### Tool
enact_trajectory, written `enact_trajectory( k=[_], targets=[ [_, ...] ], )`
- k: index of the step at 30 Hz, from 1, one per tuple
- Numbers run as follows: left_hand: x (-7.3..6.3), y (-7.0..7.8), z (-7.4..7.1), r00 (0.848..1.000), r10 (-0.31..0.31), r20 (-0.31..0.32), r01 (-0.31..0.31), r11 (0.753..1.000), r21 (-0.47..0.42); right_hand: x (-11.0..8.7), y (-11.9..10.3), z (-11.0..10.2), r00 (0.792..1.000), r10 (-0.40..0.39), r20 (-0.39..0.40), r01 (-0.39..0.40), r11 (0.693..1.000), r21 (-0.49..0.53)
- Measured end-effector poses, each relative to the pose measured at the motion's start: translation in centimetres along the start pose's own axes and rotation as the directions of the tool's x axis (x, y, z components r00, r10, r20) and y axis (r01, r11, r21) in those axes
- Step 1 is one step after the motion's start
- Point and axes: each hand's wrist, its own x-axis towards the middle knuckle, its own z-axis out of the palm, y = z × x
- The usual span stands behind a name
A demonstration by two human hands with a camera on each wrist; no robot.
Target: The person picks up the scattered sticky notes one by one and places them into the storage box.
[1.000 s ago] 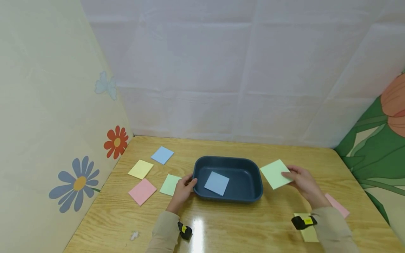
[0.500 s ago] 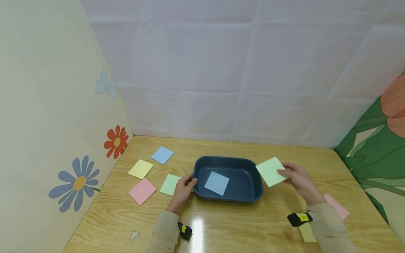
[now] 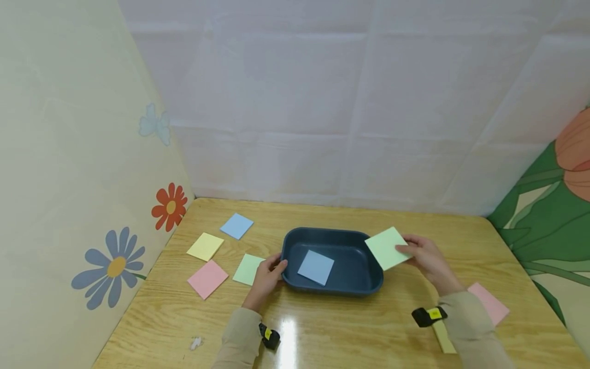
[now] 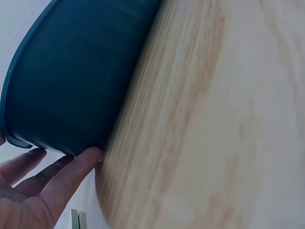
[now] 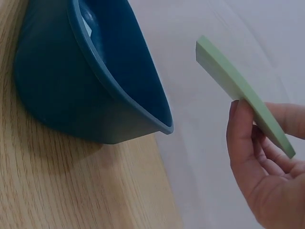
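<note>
A dark blue rectangular bin (image 3: 350, 271) stands on the table with a blue sticky-note pad (image 3: 316, 267) lying inside. My left hand (image 3: 267, 279) holds the bin's left end, thumb at the rim and fingers on the outer wall; the left wrist view shows those fingers (image 4: 71, 174) against the wall. Between thumb and fingers my right hand (image 3: 428, 259) pinches a light green sticky-note pad (image 3: 386, 248), raised at the bin's right rim. Its thickness shows in the right wrist view, where the green pad (image 5: 245, 95) is apart from the bin (image 5: 62, 90).
Left of the bin lie another blue pad (image 3: 237, 226), a yellow pad (image 3: 205, 247), a pink pad (image 3: 207, 280) and a second green pad (image 3: 247, 269), partly behind my left hand. A pink pad (image 3: 489, 303) and a yellow pad (image 3: 444, 339) lie partly under my right forearm.
My right hand has moved left with the green sticky-note pad, from beside the bin to over its right rim. The left hand and the bin have stayed in place.
</note>
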Motion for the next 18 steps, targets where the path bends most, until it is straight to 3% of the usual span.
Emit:
enact_trajectory(
  k=[18],
  targets=[
    [0.0,-0.2,0.1,1.000,-0.019,-0.004,0.019,1.000,-0.004,0.9,-0.2,1.9,0.999,-0.006,0.039,0.005,1.000,0.016]
  ],
)
